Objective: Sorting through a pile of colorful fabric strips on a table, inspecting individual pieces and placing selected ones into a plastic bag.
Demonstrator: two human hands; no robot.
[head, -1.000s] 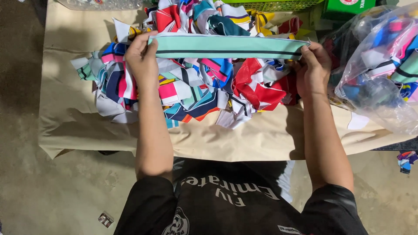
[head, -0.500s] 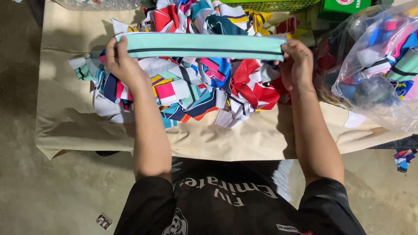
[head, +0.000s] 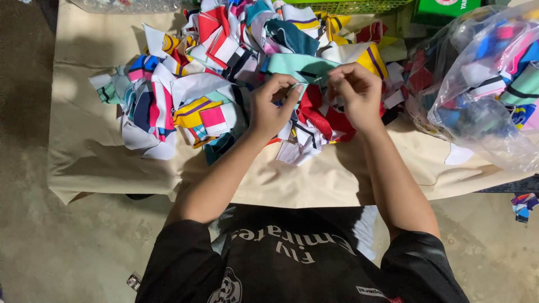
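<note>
Folding step: left hand (head: 273,106) and right hand (head: 355,92) pinch mint fabric strip (head: 295,67) above scrap pile (head: 185,101); next, judging by the grip, aligning ends.

- A surface (head: 101,168) draped in beige sheeting carries everything; it stands on a grey concrete floor (head: 56,258).
- A heap of multicoloured fabric scraps (head: 185,95) lies on it toward 12 o'clock.
- A clear plastic bag (head: 488,84) stuffed with more scraps rests at 2 o'clock.
- A green mesh basket (head: 348,5) sits at the 12 o'clock edge.
- A green box (head: 449,8) sits at 1 o'clock.
</note>
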